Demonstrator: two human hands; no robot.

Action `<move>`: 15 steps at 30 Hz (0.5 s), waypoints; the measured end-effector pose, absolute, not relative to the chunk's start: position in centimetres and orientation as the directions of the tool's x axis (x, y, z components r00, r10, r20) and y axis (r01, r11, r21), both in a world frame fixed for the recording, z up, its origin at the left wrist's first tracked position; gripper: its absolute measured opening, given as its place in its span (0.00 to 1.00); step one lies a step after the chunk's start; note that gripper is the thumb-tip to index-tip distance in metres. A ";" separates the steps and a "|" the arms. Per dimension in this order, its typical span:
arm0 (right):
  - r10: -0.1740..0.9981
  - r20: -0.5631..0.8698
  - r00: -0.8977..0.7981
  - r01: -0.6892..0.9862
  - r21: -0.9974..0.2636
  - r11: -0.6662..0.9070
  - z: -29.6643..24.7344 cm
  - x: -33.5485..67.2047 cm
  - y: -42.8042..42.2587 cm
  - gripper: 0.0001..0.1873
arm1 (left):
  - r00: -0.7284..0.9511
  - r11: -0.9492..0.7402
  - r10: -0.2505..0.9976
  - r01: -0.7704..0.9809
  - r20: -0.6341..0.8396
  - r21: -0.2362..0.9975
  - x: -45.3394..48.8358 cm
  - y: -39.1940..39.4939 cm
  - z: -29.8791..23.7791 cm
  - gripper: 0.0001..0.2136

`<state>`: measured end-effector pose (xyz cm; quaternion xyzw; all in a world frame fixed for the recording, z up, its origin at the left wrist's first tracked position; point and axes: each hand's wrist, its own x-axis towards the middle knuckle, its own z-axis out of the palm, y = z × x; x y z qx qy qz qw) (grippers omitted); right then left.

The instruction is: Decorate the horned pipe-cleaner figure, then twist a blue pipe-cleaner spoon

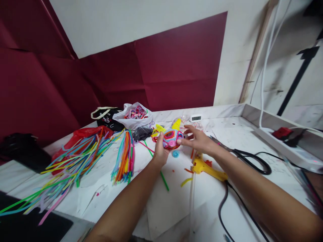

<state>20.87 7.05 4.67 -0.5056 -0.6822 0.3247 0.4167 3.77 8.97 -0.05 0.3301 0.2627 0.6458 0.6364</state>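
A colourful pipe-cleaner figure with yellow horns is held above the white table. My left hand grips its left side with fingers curled round it. My right hand touches its right side with thumb and fingertips, the other fingers spread. A small blue piece lies on the table just below the figure. A yellow glue gun rests under my right wrist.
Bundles of coloured pipe cleaners and a wider fan of them lie at left. A white bag of pieces, a black bag, scissors, a small clock and a power strip ring the work spot.
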 end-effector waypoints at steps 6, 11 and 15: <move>0.948 0.317 0.035 0.322 -0.901 0.290 8.8 25.0 6.4 0.27 | 0.003 0.013 1.000 -0.688 -0.015 0.725 3.8 9.0 0.2 0.18; 0.915 0.380 0.137 0.196 -0.916 0.351 9.8 26.7 6.3 0.10 | 0.022 0.028 1.000 -0.675 -0.017 0.737 4.0 8.8 0.0 0.19; 0.907 0.390 0.161 0.215 -0.910 0.353 9.9 27.1 6.5 0.05 | 0.037 0.047 0.999 -0.679 -0.029 0.732 4.4 8.4 -0.1 0.18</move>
